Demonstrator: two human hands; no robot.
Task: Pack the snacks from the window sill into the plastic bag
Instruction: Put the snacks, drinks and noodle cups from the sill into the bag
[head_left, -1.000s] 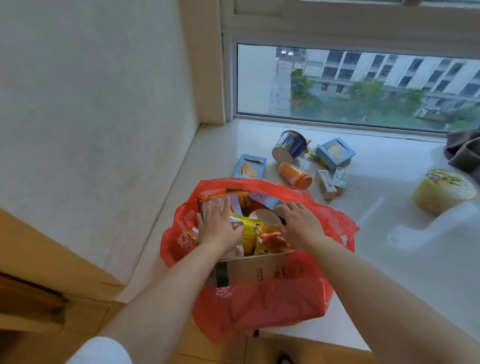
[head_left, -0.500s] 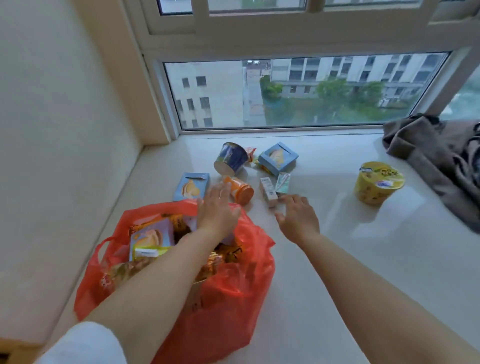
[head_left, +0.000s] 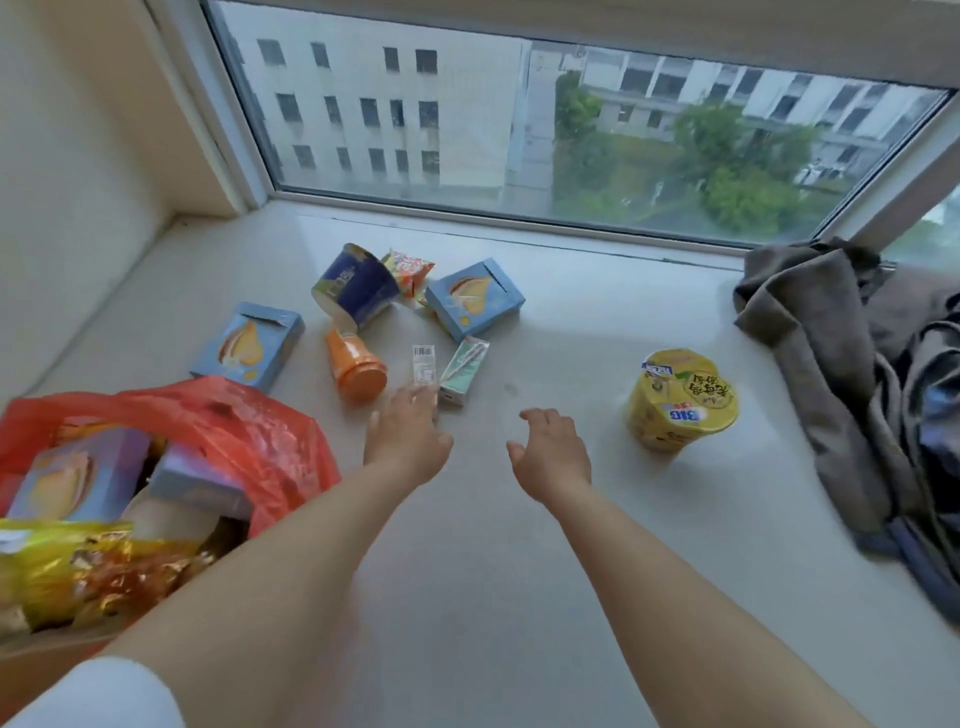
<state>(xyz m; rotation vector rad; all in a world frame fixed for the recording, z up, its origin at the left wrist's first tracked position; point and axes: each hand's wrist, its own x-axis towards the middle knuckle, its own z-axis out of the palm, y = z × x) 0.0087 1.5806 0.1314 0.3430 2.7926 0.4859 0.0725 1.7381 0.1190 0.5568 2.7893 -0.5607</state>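
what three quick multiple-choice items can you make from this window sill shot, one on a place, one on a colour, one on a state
1. Where does the yellow noodle cup stand?
A. inside the bag
B. on the sill, to the right of the right hand
C. on the grey clothes

2. What colour is the plastic bag?
A. red
B. green
C. white

3. What state is the right hand in?
A. shut on a box
B. open, holding nothing
C. deep in the bag

Key: 1 B, the cup stands upright on the bare window sill, apart from the clothes. 2 A, the bag's thin film is red. 3 B, its fingers are spread above the sill with nothing in its grip, while the left hand reaches the small white carton.
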